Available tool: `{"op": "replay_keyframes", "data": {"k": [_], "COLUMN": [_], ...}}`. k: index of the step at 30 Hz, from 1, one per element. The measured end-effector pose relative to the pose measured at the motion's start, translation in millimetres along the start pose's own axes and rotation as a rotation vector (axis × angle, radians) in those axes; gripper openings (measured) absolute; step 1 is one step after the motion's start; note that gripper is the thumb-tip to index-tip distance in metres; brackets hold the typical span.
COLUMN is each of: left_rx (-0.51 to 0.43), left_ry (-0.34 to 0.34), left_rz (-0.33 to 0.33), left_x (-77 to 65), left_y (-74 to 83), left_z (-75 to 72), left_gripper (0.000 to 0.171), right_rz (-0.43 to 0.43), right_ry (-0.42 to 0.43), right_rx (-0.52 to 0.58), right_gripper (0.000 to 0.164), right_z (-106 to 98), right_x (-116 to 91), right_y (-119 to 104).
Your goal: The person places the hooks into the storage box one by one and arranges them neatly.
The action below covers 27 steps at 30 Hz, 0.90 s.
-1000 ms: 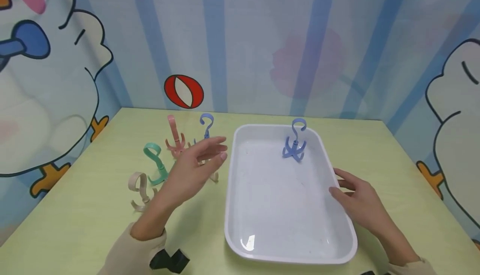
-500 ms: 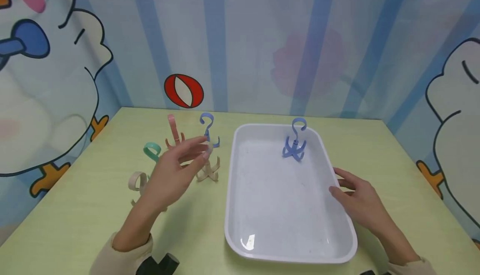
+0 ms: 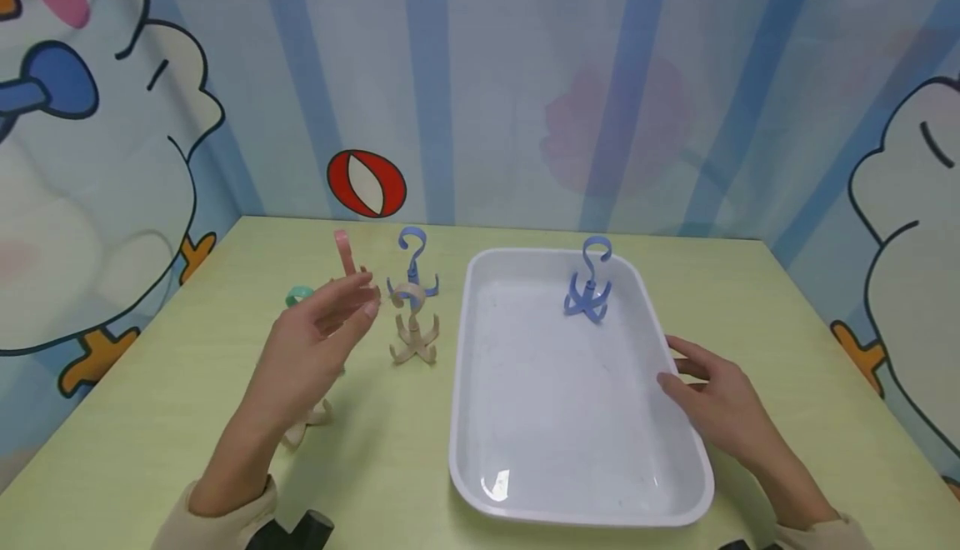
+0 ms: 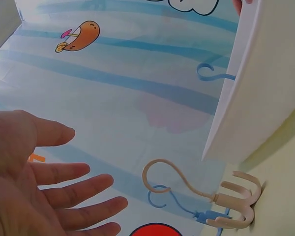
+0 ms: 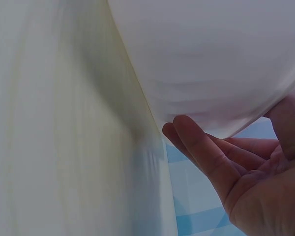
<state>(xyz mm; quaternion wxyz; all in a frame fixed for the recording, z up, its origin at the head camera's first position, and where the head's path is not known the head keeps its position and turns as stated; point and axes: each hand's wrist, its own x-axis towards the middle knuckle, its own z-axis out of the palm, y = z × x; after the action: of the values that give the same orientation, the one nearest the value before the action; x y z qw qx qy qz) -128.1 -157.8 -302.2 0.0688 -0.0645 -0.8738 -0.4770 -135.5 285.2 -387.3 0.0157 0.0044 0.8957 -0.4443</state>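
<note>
My left hand (image 3: 307, 350) hovers over the left of the table with its fingers extended, holding nothing. Partly behind it are a green hanging hook (image 3: 298, 294), a pink one (image 3: 343, 252) and a beige one (image 3: 307, 423). A second beige four-prong hook (image 3: 414, 342) stands to its right, in front of a blue hook (image 3: 413, 271). In the left wrist view the palm (image 4: 14, 182) faces the hooks. My right hand (image 3: 716, 400) grips the right rim of a white tray (image 3: 555, 417), thumb over the rim and fingers against the outer wall.
Another blue hook (image 3: 589, 300) stands inside the tray, near its far right corner. The pale green table (image 3: 390, 483) ends at a blue-striped printed backdrop (image 3: 510, 100), which also rises at both sides.
My left hand has moved left and back from beside the tray, uncovering the beige and blue hooks and covering more of the green and other beige ones. The right hand and tray stayed put.
</note>
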Motion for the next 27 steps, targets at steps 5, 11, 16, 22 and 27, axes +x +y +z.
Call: {"op": "replay_keyframes", "data": {"k": [5, 11, 16, 22, 27], "left_rx": [-0.004, 0.063, 0.11, 0.109, 0.074], "left_ry": [-0.009, 0.046, 0.107, 0.142, 0.15], "left_rz": [-0.017, -0.02, -0.045, -0.067, -0.08], "left_x": [-1.3, -6.3, -12.5, -15.2, -16.6], "left_y": [-7.0, -9.7, -9.2, -21.0, -29.8], "left_z": [-5.0, -8.3, -12.1, -18.3, -22.1], "left_gripper": [0.056, 0.053, 0.056, 0.053, 0.054], "right_rz": [-0.016, -0.009, 0.008, -0.005, -0.002], "right_ry": [-0.007, -0.007, -0.008, -0.003, -0.006], "right_rx": [0.008, 0.008, 0.013, 0.017, 0.02], "right_gripper": [0.063, 0.064, 0.065, 0.064, 0.064], "right_z": [-0.4, -0.3, 0.9, 0.7, 0.7], "right_x": [0.5, 0.1, -1.2, -1.5, -1.6], "right_y": [0.6, 0.4, -0.5, -0.5, 0.3]}}
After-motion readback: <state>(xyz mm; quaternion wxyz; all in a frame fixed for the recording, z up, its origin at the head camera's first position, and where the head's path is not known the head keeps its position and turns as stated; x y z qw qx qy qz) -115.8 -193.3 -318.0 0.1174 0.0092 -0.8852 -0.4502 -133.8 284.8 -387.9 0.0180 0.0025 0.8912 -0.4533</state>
